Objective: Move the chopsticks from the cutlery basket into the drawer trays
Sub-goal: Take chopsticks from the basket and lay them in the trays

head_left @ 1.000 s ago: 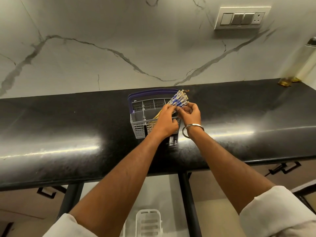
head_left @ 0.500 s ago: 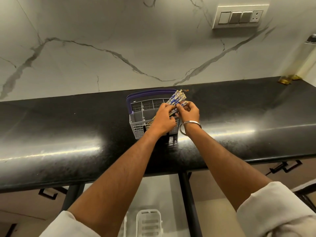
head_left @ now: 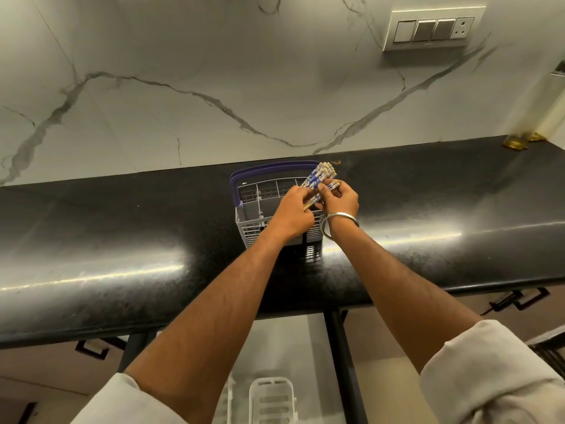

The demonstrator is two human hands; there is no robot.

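A grey cutlery basket [head_left: 253,221] with a purple handle stands on the black counter near the wall. A bundle of chopsticks [head_left: 318,175] with blue-and-white patterned tops sticks out of its right side, tilted to the right. My left hand [head_left: 292,212] is closed around the bundle low down. My right hand [head_left: 339,200], with a metal bangle on the wrist, pinches one or two chopsticks beside the bundle. The chopsticks' lower ends are hidden by my hands.
The black counter [head_left: 122,228] runs the full width, backed by a marble wall with a switch panel [head_left: 432,29]. Below the counter edge an open drawer shows a white tray [head_left: 270,399]. Dark drawer handles [head_left: 519,301] sit right and left.
My hands have shifted slightly on the bundle; the right hand now pulls a chopstick a little apart from the others. The basket has stayed in place.
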